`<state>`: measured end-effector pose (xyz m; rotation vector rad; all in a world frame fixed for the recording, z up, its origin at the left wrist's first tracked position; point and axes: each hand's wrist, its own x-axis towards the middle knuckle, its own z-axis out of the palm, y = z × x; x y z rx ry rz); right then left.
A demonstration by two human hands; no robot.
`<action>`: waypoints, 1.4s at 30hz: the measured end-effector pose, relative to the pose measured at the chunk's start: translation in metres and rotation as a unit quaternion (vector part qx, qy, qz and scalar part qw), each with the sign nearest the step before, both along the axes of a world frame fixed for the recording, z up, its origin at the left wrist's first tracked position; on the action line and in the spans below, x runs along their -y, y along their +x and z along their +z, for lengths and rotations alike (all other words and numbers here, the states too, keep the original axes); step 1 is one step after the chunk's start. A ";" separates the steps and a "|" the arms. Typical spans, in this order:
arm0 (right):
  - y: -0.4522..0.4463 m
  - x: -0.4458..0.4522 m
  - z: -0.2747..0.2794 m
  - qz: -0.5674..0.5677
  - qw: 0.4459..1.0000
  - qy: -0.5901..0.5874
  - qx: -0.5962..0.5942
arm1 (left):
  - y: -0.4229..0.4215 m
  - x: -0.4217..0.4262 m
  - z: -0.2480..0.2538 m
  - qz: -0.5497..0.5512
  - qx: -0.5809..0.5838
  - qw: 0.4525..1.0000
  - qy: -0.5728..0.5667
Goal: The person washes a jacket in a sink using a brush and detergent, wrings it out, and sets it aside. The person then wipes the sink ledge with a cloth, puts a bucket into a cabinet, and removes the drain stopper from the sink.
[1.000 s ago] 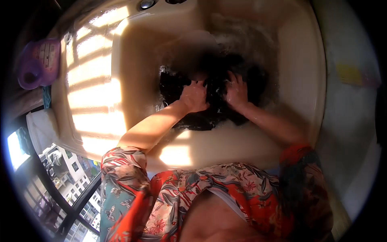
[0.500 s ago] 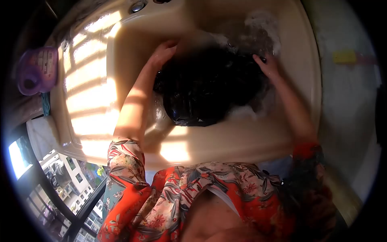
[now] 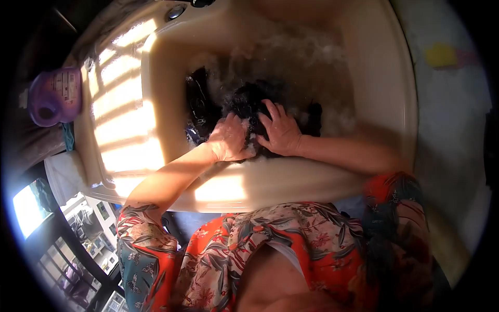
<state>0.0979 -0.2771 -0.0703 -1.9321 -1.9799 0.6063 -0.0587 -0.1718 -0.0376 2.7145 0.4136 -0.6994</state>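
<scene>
Black wet cloth (image 3: 248,99) lies bunched in soapy water in a beige basin (image 3: 312,179). My left hand (image 3: 228,138) presses on the near part of the cloth, its fingers curled down into it and their tips hidden. Beside it on the right, my right hand (image 3: 280,129) rests on the same cloth with its fingers spread. The two hands are close together near the basin's front wall. More dark cloth shows at the left of the water and a small piece to the right of my right hand.
A purple bottle (image 3: 54,96) stands left of the basin. A metal drain fitting (image 3: 175,12) is at the top left. Something yellow (image 3: 441,55) lies on the pale surface at the right. A barred window (image 3: 67,260) is at the lower left.
Both hands have come inward from the sides of the cloth, onto its near part. The cloth, spread wide half a second ago, is bunched smaller, and more foamy water shows behind it.
</scene>
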 end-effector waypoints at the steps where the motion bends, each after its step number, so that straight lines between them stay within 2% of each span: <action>1: -0.003 -0.003 -0.009 -0.011 0.999 -0.011 0.030 | 0.008 0.002 -0.005 0.027 -0.015 1.000 0.006; 2: -0.004 -0.006 -0.021 -0.021 0.998 -0.024 0.059 | 0.020 0.002 -0.016 0.053 -0.030 0.998 0.010; 3: -0.001 -0.012 -0.039 -0.049 0.997 -0.047 0.038 | 0.030 0.001 -0.029 0.081 -0.045 0.996 0.012; 4: 0.004 -0.020 -0.061 -0.085 0.996 -0.019 0.032 | 0.037 -0.002 -0.052 0.111 0.001 0.994 0.009; 6: 0.018 -0.032 -0.106 -0.162 0.986 0.031 0.019 | 0.047 -0.006 -0.129 0.165 0.090 0.982 0.000; 8: 0.046 -0.058 -0.137 -0.170 0.983 0.049 0.048 | 0.060 -0.031 -0.252 0.072 0.285 0.953 0.076; 10: 0.072 -0.074 -0.169 -0.159 0.984 0.071 -0.031 | 0.098 -0.060 -0.238 0.140 0.183 0.973 0.011; 11: 0.076 -0.077 -0.174 -0.149 0.983 0.084 -0.070 | 0.107 -0.067 -0.211 0.171 0.135 0.976 -0.017; 12: 0.081 -0.082 -0.149 -0.183 0.977 0.018 -0.104 | 0.115 -0.074 -0.185 0.202 0.087 0.975 -0.042; 14: 0.097 -0.101 -0.063 -0.245 0.949 -0.111 -0.166 | 0.117 -0.082 -0.101 0.257 0.005 0.963 -0.086; 15: 0.116 -0.111 -0.066 -0.214 0.932 -0.184 -0.229 | 0.102 -0.086 -0.066 0.229 0.061 0.969 -0.075; 16: 0.133 -0.099 -0.068 -0.171 0.970 -0.009 -0.172 | 0.089 -0.082 -0.017 0.264 0.095 0.953 -0.110; 17: 0.153 -0.089 -0.049 -0.208 0.943 -0.045 -0.255 | 0.067 -0.093 -0.008 0.194 0.263 0.945 0.014; 18: 0.175 -0.083 -0.046 -0.264 0.889 -0.099 -0.361 | 0.047 -0.102 0.004 0.197 0.240 0.934 0.175; 19: 0.179 -0.082 -0.026 -0.274 0.858 -0.120 -0.416 | 0.034 -0.113 -0.010 0.352 0.268 0.895 -0.050; 20: 0.179 -0.080 -0.010 -0.284 0.823 -0.145 -0.470 | 0.028 -0.114 -0.022 0.480 0.277 0.786 -0.274; 21: 0.163 -0.093 -0.008 -0.342 0.827 -0.140 -0.424 | 0.033 -0.106 -0.039 0.537 0.266 0.724 -0.341; 22: 0.149 -0.106 -0.026 -0.312 0.839 -0.160 -0.417 | 0.048 -0.090 -0.048 0.586 0.250 0.655 -0.406; 23: 0.135 -0.119 -0.044 -0.281 0.849 -0.178 -0.410 | 0.061 -0.091 -0.059 0.511 0.221 0.673 -0.487; 24: 0.126 -0.127 -0.046 -0.186 0.863 -0.214 -0.418 | 0.065 -0.084 -0.053 0.457 0.198 0.709 -0.499; 25: 0.105 -0.124 -0.020 -0.176 0.885 -0.213 -0.373 | 0.068 -0.081 -0.036 0.401 0.175 0.743 -0.507; 26: 0.097 -0.116 0.005 -0.092 0.920 -0.181 -0.334 | 0.070 -0.080 -0.024 0.340 0.151 0.776 -0.509; 27: 0.091 -0.103 0.000 -0.034 0.970 -0.101 -0.216 | 0.062 -0.067 -0.018 0.301 0.185 0.837 -0.417; 28: 0.077 -0.074 -0.002 -0.029 0.985 0.005 -0.171 | 0.050 -0.047 -0.011 0.256 0.216 0.886 -0.320; 29: 0.064 -0.048 -0.003 -0.008 0.990 0.064 -0.123 | 0.040 -0.025 -0.012 0.216 0.163 0.954 -0.126; 30: 0.055 -0.028 0.003 0.019 0.992 0.073 -0.105 | 0.033 -0.010 -0.013 0.169 0.135 0.974 -0.070; 32: 0.042 -0.005 -0.007 0.053 0.991 0.105 -0.063 | 0.026 0.004 -0.015 0.073 0.078 0.993 0.045; 34: 0.030 0.001 -0.031 0.028 0.989 0.143 0.005 | 0.033 0.001 -0.028 0.059 0.037 0.996 0.056; 36: 0.029 -0.002 -0.040 0.012 0.994 0.099 0.033 | 0.040 -0.006 -0.049 0.044 -0.015 0.996 0.080; 37: 0.029 -0.004 -0.045 0.004 0.996 0.074 0.046 | 0.040 -0.008 -0.064 0.057 0.037 0.992 0.109; 40: 0.037 -0.032 -0.068 -0.076 0.989 -0.102 0.077 | 0.049 -0.032 -0.115 0.132 0.086 0.986 -0.051; 42: 0.055 -0.069 -0.098 -0.078 0.987 -0.136 0.033 | 0.064 -0.036 -0.158 0.202 0.098 0.974 -0.008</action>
